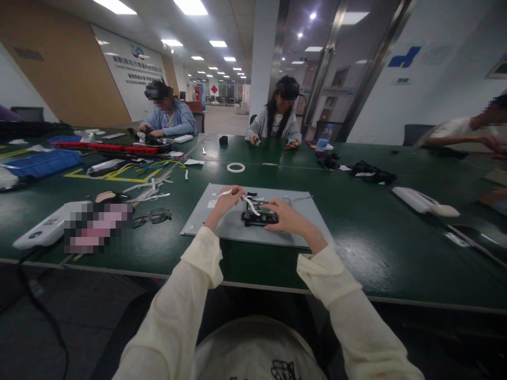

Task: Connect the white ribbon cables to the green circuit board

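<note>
A black frame with a green circuit board [259,215] lies on a grey panel [206,211] in front of me. My left hand [228,199] is pinched on a narrow white strip [252,206], whose free end hangs over the board. My right hand [285,217] curves around the right side of the black frame, thumb at the near edge and fingers at the top. Thin pale wires [299,199] lie on the panel beyond the right hand.
Left of the panel lie glasses [156,216], white strips [152,192], a white device [53,224] and a blue tray [45,162]. A white ring [236,167] lies beyond it. A bottle [324,138] stands farther back. Co-workers sit across the table and at right.
</note>
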{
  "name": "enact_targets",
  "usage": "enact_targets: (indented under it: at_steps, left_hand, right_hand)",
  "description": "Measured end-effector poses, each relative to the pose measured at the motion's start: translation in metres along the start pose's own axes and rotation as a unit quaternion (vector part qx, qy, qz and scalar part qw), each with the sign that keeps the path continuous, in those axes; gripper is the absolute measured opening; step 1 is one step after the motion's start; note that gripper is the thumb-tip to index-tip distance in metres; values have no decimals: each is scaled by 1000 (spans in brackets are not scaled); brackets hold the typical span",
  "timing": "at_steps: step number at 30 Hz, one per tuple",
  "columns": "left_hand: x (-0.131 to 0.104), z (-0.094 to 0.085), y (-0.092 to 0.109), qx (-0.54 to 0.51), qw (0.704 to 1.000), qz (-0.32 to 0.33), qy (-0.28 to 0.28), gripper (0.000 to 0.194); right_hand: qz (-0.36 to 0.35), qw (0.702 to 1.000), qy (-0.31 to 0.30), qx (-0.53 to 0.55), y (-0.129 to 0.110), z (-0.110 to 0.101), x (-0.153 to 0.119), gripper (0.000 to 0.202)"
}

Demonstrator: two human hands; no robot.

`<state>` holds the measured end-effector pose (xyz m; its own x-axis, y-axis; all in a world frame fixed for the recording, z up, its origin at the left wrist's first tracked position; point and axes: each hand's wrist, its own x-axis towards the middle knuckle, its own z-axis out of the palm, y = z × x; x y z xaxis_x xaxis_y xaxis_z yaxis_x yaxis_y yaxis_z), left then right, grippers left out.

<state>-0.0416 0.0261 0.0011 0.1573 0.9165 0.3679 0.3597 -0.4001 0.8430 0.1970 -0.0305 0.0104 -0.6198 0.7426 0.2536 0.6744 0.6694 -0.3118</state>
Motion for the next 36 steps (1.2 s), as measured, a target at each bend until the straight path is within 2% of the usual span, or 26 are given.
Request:
enact_targets:
  at_steps: [12,18,22,28,31,36]
  left_hand:
    - [0,4,-4,-45,990,-16,-135,24]
    - [-3,4,-6,-34,988,-20,-152,25]
    - [-6,3,-7,-25,985,-20,-168,26]
    - [-7,2,-10,-34,978,-35,-204,24]
    - [-7,1,-5,-38,980,-32,-193,26]
    - [-7,-1,10,-63,982,-14,-179,29]
  right_hand:
    - [14,999,-20,42,-3,-2,-1,60]
    - [-28,999,31,30,-18,-6,2,36]
    - [-78,996,23,38,-33,-1,4,43]
    - [-91,995,15,47,-35,11,6,47]
    - [-81,994,33,65,-34,15,8,44]
    - [-10,990,85,112,-34,19,12,40]
